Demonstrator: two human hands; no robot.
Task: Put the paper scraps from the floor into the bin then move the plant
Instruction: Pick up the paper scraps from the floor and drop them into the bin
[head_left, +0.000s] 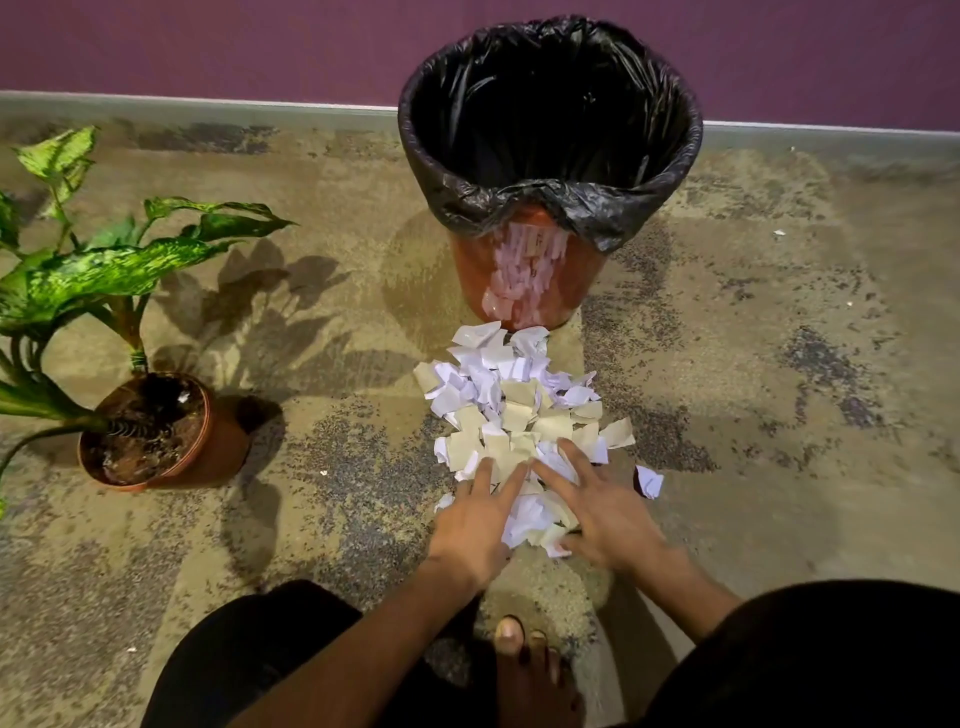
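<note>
A person crouches on a mottled concrete floor (753, 364) with both hands laid on a heap of torn paper scraps (519, 410). No brand, label or legible writing shows on anything in view.

The scraps are white and cream pieces, creased and ragged at the edges, piled in a strip that runs from the hands up to the foot of the bin (530, 270). One white scrap (649, 481) lies apart, just to the right of the heap.

The left hand (475, 525) rests at the heap's near left edge, its fingers (511, 483) straight and spread on the paper, gripping nothing. The right hand (605, 512) lies at the near right edge, fingers likewise straight and splayed over the scraps, with paper showing between the two hands.

The bin is orange-red and glossy, its front mirroring the scraps, and is lined with a black bag (550, 104) folded over the rim. It stands against a purple wall (208, 47).

The plant (104, 270), with broad green leaves speckled pale yellow, grows from a brown pot (208, 441) of dark soil well to the left of the heap, casting leaf shadows on the floor.

A bare foot (524, 670) shows between dark-clothed knees at the bottom of the view.
</note>
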